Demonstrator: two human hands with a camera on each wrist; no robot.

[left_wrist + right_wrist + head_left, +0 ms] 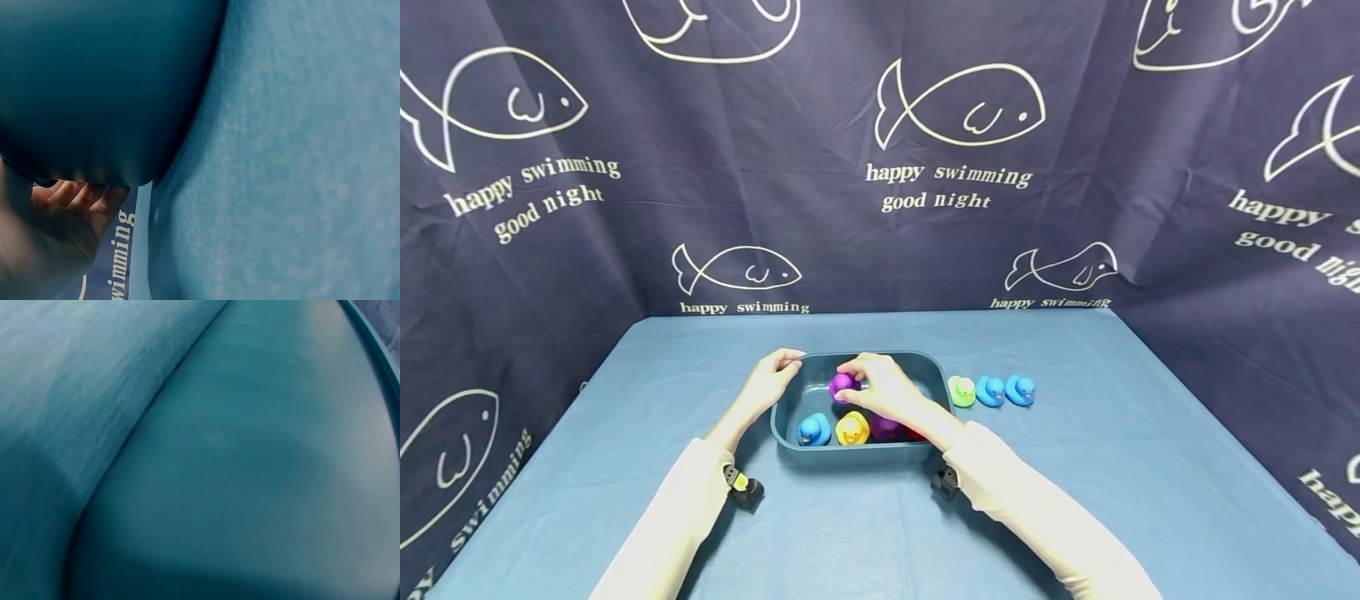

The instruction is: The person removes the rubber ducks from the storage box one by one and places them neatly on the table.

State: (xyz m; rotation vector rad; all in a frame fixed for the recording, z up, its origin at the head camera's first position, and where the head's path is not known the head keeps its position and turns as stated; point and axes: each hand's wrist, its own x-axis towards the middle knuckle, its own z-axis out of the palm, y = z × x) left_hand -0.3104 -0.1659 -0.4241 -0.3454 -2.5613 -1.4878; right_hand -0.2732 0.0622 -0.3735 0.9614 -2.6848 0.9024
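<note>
A dark teal rectangular bin (865, 455) stands on the table with rubber ducks in it. My left hand (769, 382) grips the bin at its far left corner; in the left wrist view that hand (65, 231) has its fingers against the outer wall. My right hand (883, 387) reaches over the bin and pinches a purple rubber duck (844, 384) between thumb and fingers. Along the bin's near side sit a blue duck (814, 430), a yellow duck (853, 429), another purple duck (886, 428) and a red thing (915, 435), mostly hidden under my right wrist. The right wrist view shows only the bin's outer wall (237, 456).
Right of the bin, a green duck (962, 391) and two blue ducks, one in the middle (990, 391) and one at the end (1020, 390), stand in a row on the blue cloth-covered table (1075, 467). A dark fish-print curtain (835, 192) surrounds the back and sides.
</note>
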